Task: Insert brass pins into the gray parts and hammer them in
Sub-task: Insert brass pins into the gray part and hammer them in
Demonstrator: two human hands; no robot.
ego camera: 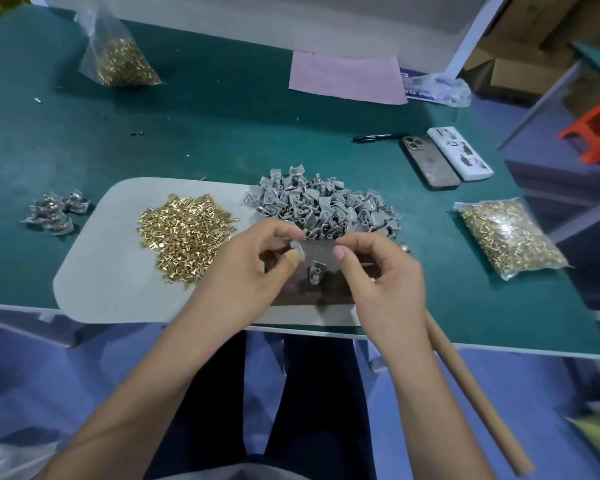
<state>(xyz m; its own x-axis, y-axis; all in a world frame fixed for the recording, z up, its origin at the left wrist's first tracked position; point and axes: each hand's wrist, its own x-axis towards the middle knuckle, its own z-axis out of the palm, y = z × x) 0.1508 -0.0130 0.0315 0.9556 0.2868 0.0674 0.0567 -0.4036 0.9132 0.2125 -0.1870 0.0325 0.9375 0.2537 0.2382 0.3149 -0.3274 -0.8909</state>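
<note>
A small gray part sits pinched between the thumb and curled fingers of the left hand, raised just above a dark metal block, probably so its hole faces the right hand. That hand's thumb and forefinger are pressed together as if on a brass pin, but the pin itself is too small to tell. Another gray part stands on the block, seemingly awaiting hammering. A wooden handle lies near right. Loose brass pins and a heap of gray parts lie just beyond on a pale mat. Two clear bags, far left and right, hold more pins.
</note>
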